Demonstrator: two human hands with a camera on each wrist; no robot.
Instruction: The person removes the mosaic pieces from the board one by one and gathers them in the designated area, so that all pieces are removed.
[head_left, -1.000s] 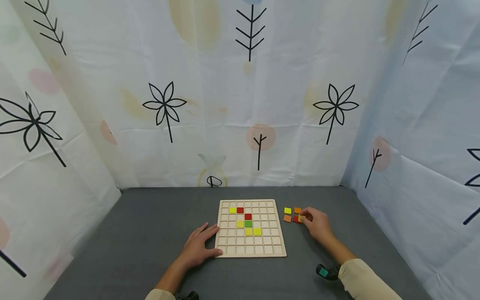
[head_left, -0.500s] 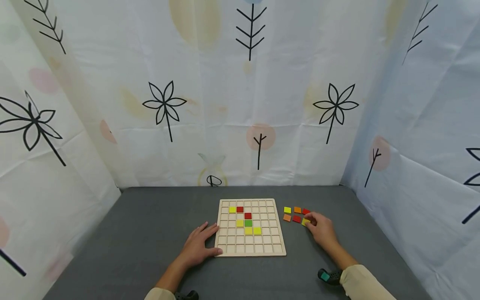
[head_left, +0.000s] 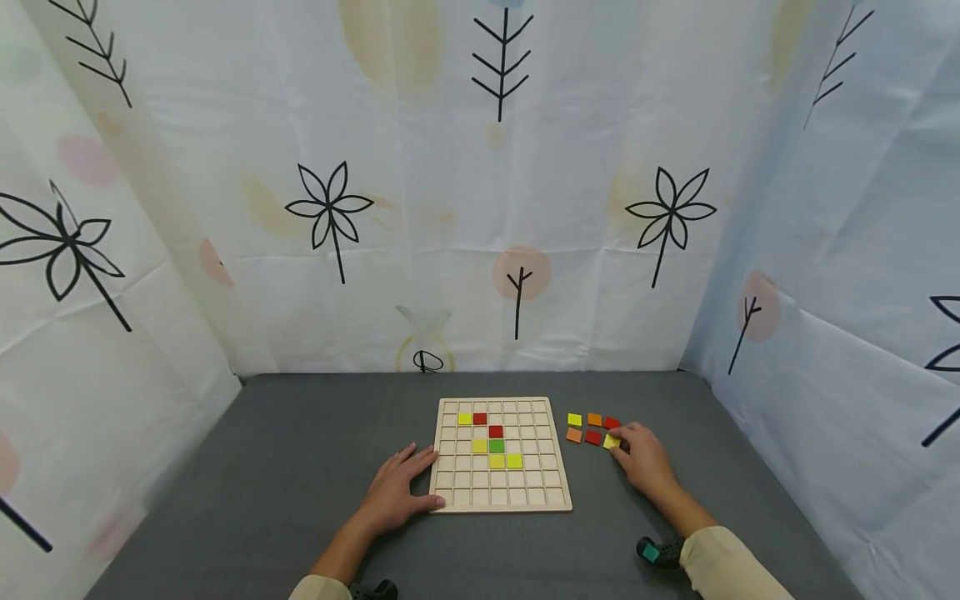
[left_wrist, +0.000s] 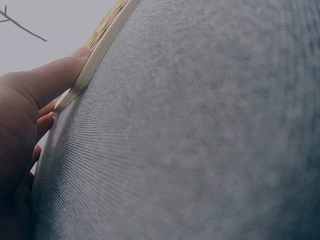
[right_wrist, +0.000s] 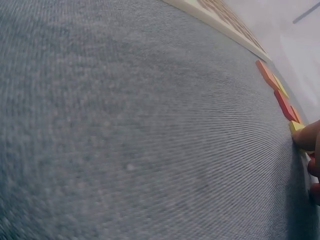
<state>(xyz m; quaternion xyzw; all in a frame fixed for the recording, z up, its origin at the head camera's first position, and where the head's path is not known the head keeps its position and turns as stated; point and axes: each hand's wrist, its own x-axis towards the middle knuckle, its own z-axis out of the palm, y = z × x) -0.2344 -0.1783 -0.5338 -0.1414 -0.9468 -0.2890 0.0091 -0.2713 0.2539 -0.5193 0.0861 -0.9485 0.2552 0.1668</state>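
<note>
1. The right hand (head_left: pixel 641 457) pinches the end yellow tile (head_left: pixel 610 442) between thumb and finger; that tile lies on the table (head_left: pixel 300 475), right of the board (head_left: pixel 525 498).
2. The end yellow tile closes the nearer of two short rows, just beside a red tile (head_left: pixel 593 437), with an orange tile (head_left: pixel 573 435) further left.
3. The farther row runs from a far yellow tile (head_left: pixel 574 420) through a far orange tile (head_left: pixel 594 419) to a far red tile (head_left: pixel 612 422).
4. The left hand (head_left: pixel 392 496) lies at the board's left side, its fingers spread and apart, thumb on the near left corner, clamped on nothing.
5. The board lies flat, holding four yellow squares (head_left: pixel 514 461), two red squares (head_left: pixel 480 419) and one green square (head_left: pixel 497 446).
6. A patterned cloth (head_left: pixel 420 292) hangs behind the table.
</note>
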